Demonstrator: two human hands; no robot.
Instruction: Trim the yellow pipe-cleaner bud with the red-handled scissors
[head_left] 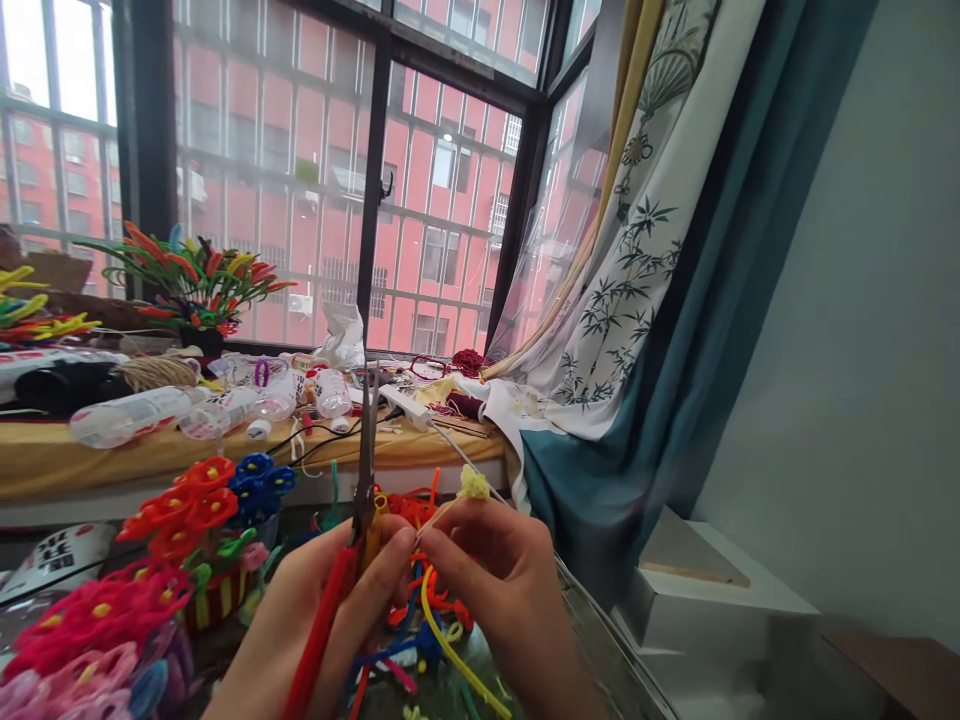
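Note:
My left hand (315,620) is closed around red-handled scissors (365,470), blades pointing straight up. My right hand (502,590) pinches a thin yellow pipe cleaner (450,650) that ends in a small fuzzy yellow tuft (473,484) above my fingers. The two hands meet near the middle, thumbs almost touching. Below them lies a tangle of red, blue and yellow pipe cleaner pieces (420,600).
Pipe cleaner flowers, red and blue (202,505) and pink (90,625), stand at the left. A cluttered windowsill (75,455) holds plastic bottles (135,412), a power strip (405,403) and a vase of coloured stems (191,275). Curtains (675,280) hang at the right, above a white box (720,600).

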